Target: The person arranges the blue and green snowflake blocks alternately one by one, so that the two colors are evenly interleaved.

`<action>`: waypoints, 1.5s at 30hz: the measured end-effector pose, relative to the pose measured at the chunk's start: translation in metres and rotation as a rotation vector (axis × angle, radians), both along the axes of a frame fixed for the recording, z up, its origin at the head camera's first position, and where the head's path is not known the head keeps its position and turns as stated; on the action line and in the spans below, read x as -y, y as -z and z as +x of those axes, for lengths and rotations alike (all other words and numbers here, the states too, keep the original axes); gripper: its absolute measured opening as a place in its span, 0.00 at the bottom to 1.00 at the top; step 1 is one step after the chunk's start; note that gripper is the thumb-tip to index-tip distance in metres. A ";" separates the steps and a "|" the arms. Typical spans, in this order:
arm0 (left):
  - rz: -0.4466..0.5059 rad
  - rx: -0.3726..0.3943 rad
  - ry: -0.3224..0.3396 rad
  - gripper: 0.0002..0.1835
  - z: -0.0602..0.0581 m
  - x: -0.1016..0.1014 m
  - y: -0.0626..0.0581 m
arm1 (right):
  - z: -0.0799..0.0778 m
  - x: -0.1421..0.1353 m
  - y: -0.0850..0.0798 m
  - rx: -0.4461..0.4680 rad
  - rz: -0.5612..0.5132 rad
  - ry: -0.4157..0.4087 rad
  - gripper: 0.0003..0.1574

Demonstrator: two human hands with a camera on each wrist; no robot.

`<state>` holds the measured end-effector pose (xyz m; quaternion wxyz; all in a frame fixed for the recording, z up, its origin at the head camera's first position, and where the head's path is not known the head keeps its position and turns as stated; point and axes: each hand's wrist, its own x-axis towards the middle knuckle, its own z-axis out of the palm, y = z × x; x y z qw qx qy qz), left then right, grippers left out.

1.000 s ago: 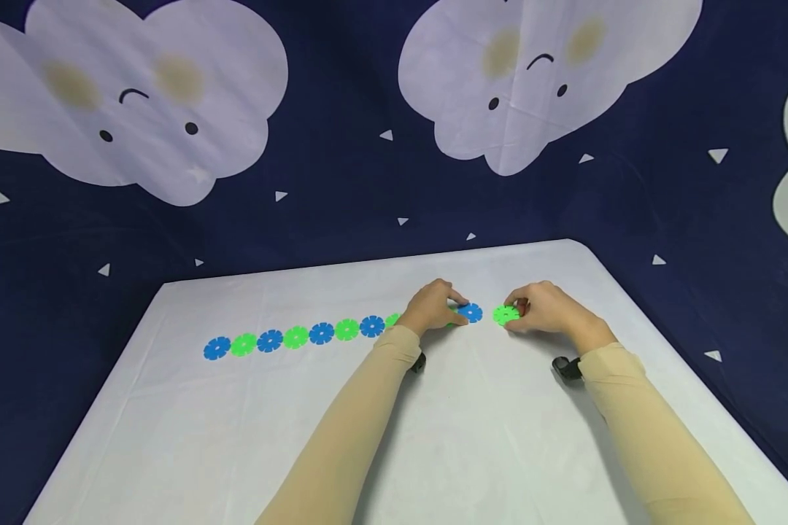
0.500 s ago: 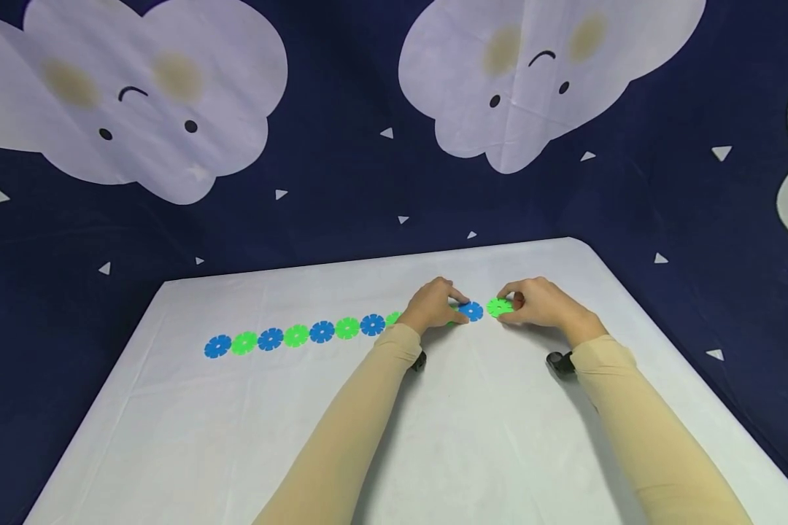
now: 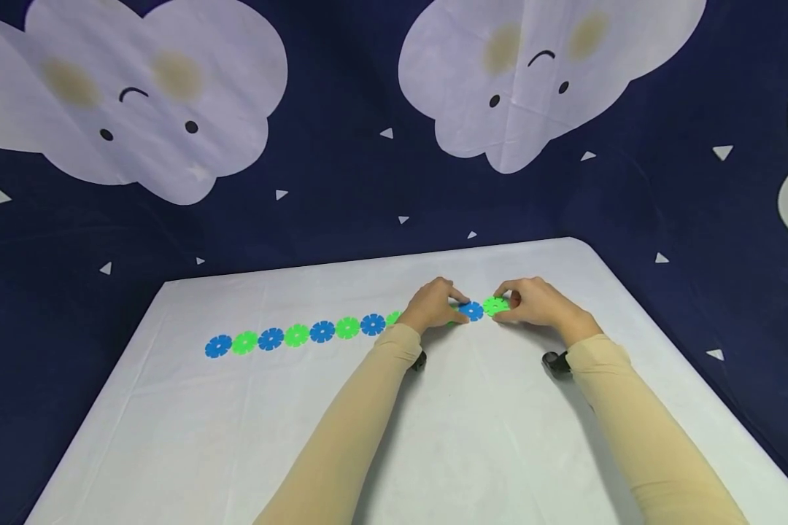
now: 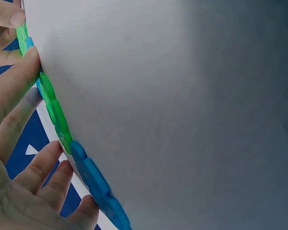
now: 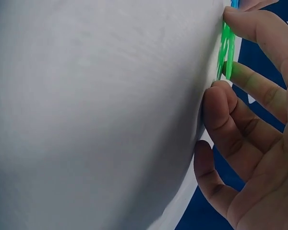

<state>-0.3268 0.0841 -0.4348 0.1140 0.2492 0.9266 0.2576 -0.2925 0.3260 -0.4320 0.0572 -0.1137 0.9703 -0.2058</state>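
Notched plastic snowflake discs, alternating blue and green, form a row that begins with a blue disc on the left. My left hand holds the row's last blue snowflake disc by its edges, between thumb and finger, and covers several discs behind it. A green disc and a blue one pass under that palm in the left wrist view. My right hand pinches a bright green snowflake disc, its edge right at the blue disc's. The right wrist view shows this green disc edge-on at the fingertips.
The discs lie on a white-covered table, whose far edge runs just beyond the row. Behind it hangs a dark blue cloth printed with white clouds. A black wrist camera sits under the right wrist.
My right hand has brought the green snowflake disc leftward, from a gap away up to the blue disc's edge. The left hand has stayed in place on the row.
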 end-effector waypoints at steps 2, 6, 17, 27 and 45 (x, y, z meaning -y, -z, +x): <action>0.001 0.005 -0.003 0.22 0.000 0.000 0.001 | 0.000 0.001 0.000 0.028 -0.005 0.019 0.35; 0.005 0.010 -0.006 0.22 0.001 0.000 0.004 | 0.002 0.002 0.001 0.079 0.005 0.049 0.41; 0.001 -0.020 0.034 0.22 0.002 -0.001 0.004 | 0.003 -0.004 -0.001 0.139 -0.018 0.061 0.50; -0.040 -0.036 0.068 0.23 0.007 0.001 0.000 | 0.008 -0.007 0.004 0.161 -0.125 0.064 0.44; -0.051 0.049 0.061 0.43 -0.004 0.018 -0.001 | -0.004 0.000 0.005 0.138 -0.194 -0.001 0.46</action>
